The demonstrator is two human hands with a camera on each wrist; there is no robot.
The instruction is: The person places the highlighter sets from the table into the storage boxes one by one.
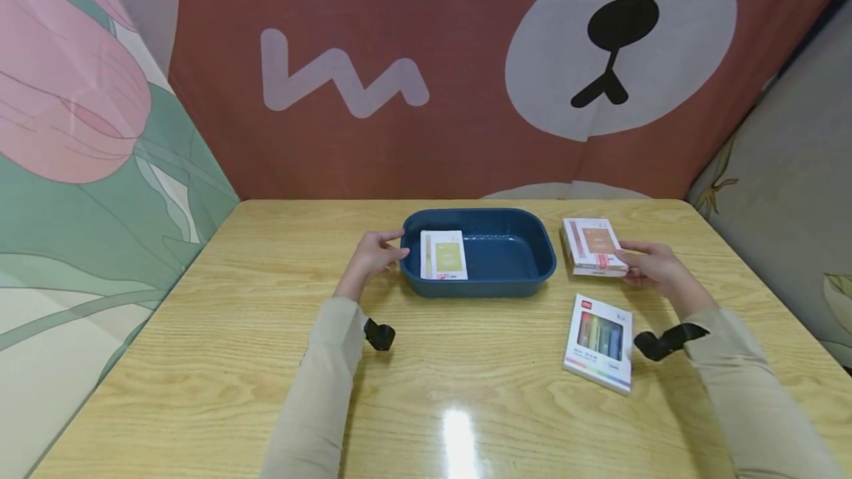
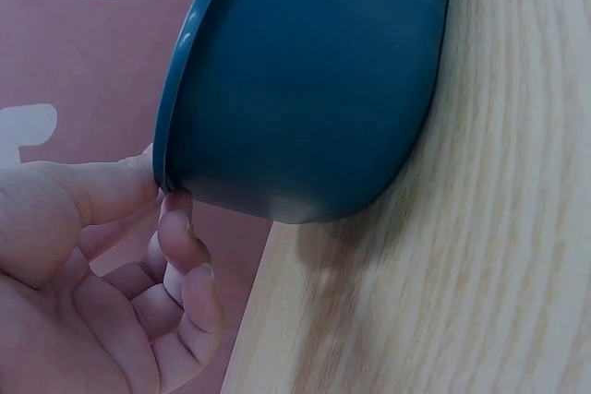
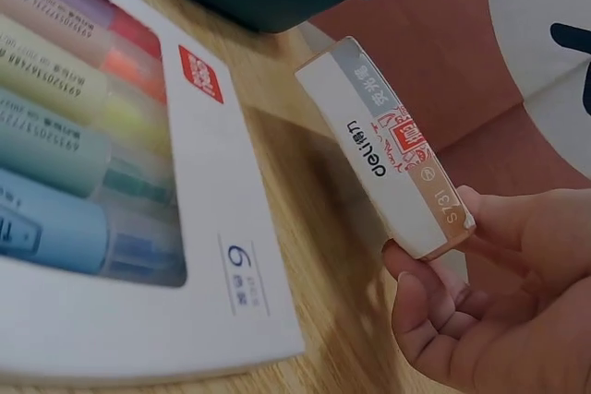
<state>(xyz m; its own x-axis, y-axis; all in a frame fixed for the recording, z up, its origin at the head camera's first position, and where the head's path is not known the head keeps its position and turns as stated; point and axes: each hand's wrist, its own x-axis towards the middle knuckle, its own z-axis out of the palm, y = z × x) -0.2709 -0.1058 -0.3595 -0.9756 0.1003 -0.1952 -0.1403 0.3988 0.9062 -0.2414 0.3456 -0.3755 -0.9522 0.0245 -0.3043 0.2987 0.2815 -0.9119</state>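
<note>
My left hand [image 1: 374, 256] pinches the left rim of a dark blue plastic basin [image 1: 478, 289], thumb and fingertip on either side of the edge in the left wrist view. Inside the basin, at its left, lies a white box with a yellow-green panel [image 1: 447, 260]. To the basin's right, my right hand [image 1: 655, 270] pinches a highlighter box [image 1: 595, 246], white and pink with an orange-brown panel, by its right side. Its printed end [image 3: 388, 149] faces the right wrist camera. Whether this box touches the table I cannot tell.
A white windowed pack of coloured highlighters [image 1: 602, 342] lies on the wooden table [image 1: 259, 361], nearer than the held box and beside the right wrist. A reddish-brown cloth with a bear print [image 1: 466, 154] hangs behind the table.
</note>
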